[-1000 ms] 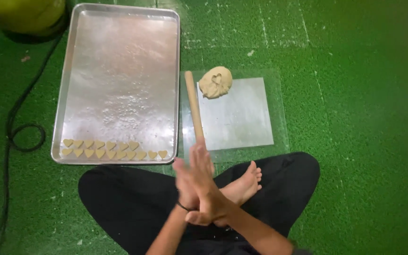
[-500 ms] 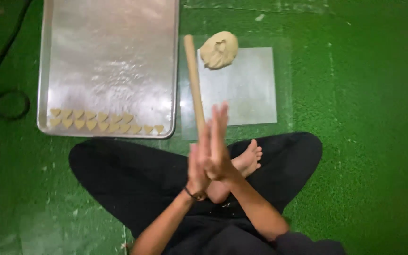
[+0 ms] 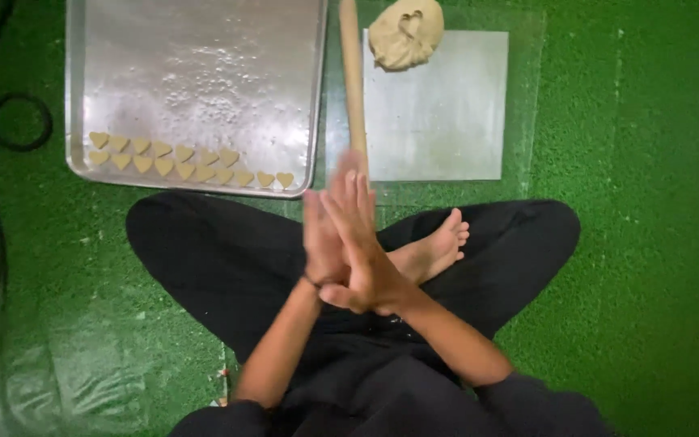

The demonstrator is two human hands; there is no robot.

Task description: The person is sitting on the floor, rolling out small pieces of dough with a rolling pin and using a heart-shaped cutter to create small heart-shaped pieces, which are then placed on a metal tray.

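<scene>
Wooden rolling pin [image 3: 353,85] lies along the board's [image 3: 438,121] left edge, nearest the left hand [image 3: 324,239] and right hand [image 3: 363,243], pressed palm to palm, flat, grasping nothing.

Rolling pin [image 3: 353,81] between tray [image 3: 196,65] at left and dough [image 3: 404,34] at right.

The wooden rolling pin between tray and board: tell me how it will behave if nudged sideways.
The rolling pin is a plain round cylinder, so it would probably roll readily. It looks rigid and unlikely to bend. The baking tray rim, close on one side, would likely stop it; the dough lump might on the other.
</scene>
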